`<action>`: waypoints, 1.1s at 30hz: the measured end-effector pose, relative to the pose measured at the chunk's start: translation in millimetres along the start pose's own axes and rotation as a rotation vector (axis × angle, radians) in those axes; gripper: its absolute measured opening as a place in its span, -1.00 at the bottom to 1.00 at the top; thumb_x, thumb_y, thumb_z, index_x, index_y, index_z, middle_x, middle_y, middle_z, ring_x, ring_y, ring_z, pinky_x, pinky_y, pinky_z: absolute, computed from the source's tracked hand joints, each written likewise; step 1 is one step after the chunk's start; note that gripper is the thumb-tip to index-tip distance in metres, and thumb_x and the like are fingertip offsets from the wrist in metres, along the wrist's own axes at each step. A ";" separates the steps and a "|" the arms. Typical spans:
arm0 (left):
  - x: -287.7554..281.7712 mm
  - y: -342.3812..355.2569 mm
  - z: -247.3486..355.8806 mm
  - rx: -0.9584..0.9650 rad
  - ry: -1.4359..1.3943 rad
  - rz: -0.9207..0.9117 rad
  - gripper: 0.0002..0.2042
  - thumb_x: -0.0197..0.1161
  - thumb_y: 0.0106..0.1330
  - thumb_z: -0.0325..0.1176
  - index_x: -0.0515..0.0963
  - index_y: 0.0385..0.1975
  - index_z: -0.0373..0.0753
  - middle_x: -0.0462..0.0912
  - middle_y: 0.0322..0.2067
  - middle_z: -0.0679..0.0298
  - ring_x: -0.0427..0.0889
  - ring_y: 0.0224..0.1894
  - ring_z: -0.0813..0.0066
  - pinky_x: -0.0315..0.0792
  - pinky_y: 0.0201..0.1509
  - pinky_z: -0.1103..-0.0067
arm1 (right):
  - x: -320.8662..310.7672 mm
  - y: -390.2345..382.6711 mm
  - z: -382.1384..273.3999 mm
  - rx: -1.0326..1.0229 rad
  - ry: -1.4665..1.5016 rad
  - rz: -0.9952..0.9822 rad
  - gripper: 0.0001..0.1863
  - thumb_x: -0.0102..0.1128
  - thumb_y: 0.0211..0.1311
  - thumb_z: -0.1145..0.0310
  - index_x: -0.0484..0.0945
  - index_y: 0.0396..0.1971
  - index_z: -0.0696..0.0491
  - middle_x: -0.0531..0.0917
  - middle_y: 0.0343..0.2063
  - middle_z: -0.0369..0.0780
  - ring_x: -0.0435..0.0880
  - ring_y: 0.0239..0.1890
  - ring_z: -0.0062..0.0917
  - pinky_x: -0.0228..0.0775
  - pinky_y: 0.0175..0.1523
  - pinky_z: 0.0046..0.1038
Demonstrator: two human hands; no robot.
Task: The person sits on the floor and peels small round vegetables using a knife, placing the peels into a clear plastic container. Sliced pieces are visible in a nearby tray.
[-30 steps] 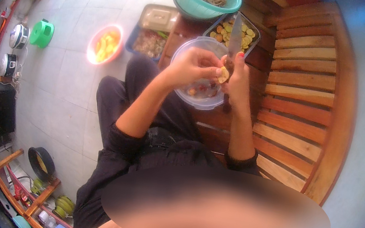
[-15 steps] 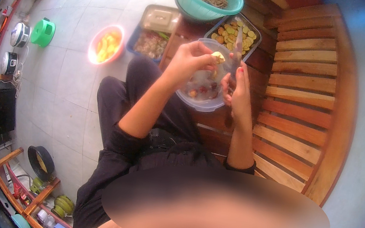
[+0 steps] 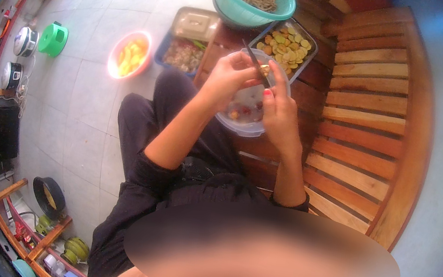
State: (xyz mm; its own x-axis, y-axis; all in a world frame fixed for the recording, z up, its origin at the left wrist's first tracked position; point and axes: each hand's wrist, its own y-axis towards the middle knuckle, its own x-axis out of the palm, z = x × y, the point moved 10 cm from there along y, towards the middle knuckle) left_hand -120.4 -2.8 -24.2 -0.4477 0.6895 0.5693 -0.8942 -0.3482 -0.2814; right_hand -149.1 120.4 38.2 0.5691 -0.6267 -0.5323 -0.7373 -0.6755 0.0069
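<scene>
My left hand (image 3: 229,78) pinches a small pale yellow piece of food (image 3: 265,70) between thumb and fingertips. In my right hand (image 3: 280,113) is a knife (image 3: 251,56), its dark blade lying slantwise across the front of the piece and pointing up and left. Both hands are over a translucent plastic bowl (image 3: 245,131), which holds several reddish-brown bits (image 3: 242,111). Just beyond my right hand, a rectangular tray (image 3: 314,48) carries many yellow-green round slices (image 3: 285,46). The piece's exact kind is too small to tell.
A turquoise basket (image 3: 280,16) of brownish strips stands at the far end of the slatted wooden bench (image 3: 363,116). To the left are a lidded tub (image 3: 160,50) and a pink-rimmed bowl (image 3: 112,63) of yellow pieces on the tiled floor. A green container (image 3: 53,40) sits farther left.
The knife has swung from upright, apart from the piece, to a leftward slant across it. My right hand has moved left, close to my left hand, which stays nearly in place.
</scene>
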 end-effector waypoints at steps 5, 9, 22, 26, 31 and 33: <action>2.9 0.5 -0.6 0.004 0.002 -0.050 -0.82 0.35 0.21 -0.47 0.52 -0.27 -0.36 0.61 -0.25 0.19 0.64 -0.19 0.48 0.57 -0.02 0.54 | 1.4 0.4 -1.8 -0.012 -0.088 0.036 -0.49 -0.06 0.37 0.32 0.23 0.31 -0.05 0.54 -0.02 0.20 0.54 0.01 0.14 0.42 0.02 -0.04; 1.0 -1.8 -9.5 -0.086 0.097 -0.048 -0.82 0.34 0.23 -0.48 0.52 -0.24 -0.38 0.61 -0.23 0.17 0.64 -0.17 0.46 0.58 0.01 0.54 | -2.5 3.7 -2.2 -0.083 -0.143 0.164 -0.53 -0.06 0.38 0.30 0.26 0.26 0.01 0.54 -0.03 0.16 0.55 -0.02 0.10 0.43 0.01 -0.06; 31.7 -7.8 -12.5 -0.174 -0.350 -0.323 -0.71 0.02 0.45 -0.50 0.39 0.13 -0.36 0.51 0.10 0.08 0.56 0.10 0.34 0.52 0.16 0.53 | -8.8 5.9 26.4 0.182 0.625 0.140 -0.55 -0.27 0.54 0.13 0.49 0.08 0.11 0.49 -0.45 -0.36 0.33 -0.67 -0.79 0.06 -0.59 -0.75; 20.9 -4.1 -20.8 -0.205 -0.385 -0.290 -0.75 0.08 0.44 -0.45 0.45 0.07 -0.33 0.55 0.06 0.15 0.57 0.05 0.40 0.52 0.12 0.55 | -18.4 1.6 18.3 0.037 0.300 0.149 -0.52 -0.22 0.53 0.10 0.57 0.02 0.15 0.47 -0.48 -0.36 0.31 -0.66 -0.81 0.06 -0.58 -0.70; 1.4 4.9 -32.1 -0.160 -0.348 -0.147 -0.77 0.18 0.39 -0.42 0.49 -0.01 -0.31 0.59 -0.06 0.22 0.58 -0.02 0.45 0.51 0.10 0.57 | -19.7 1.3 15.2 0.000 0.107 0.165 -0.54 -0.14 0.51 0.11 0.56 0.04 0.17 0.54 -0.41 -0.30 0.37 -0.55 -0.73 0.22 -0.40 -0.61; -1.6 7.5 -35.8 -0.163 -0.342 -0.124 -0.77 0.19 0.36 -0.45 0.49 -0.03 -0.32 0.59 -0.10 0.23 0.58 -0.02 0.46 0.49 0.12 0.56 | -18.1 2.1 9.2 -0.039 0.085 0.157 -0.57 -0.14 0.51 0.14 0.51 0.10 0.15 0.58 -0.36 -0.25 0.43 -0.47 -0.68 0.29 -0.31 -0.58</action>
State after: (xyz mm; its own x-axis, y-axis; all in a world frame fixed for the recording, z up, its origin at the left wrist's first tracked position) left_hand -126.6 16.2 -54.8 -0.3334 0.4590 0.8235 -0.9427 -0.1514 -0.2973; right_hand -164.3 133.9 40.1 0.4785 -0.7550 -0.4483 -0.8055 -0.5807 0.1181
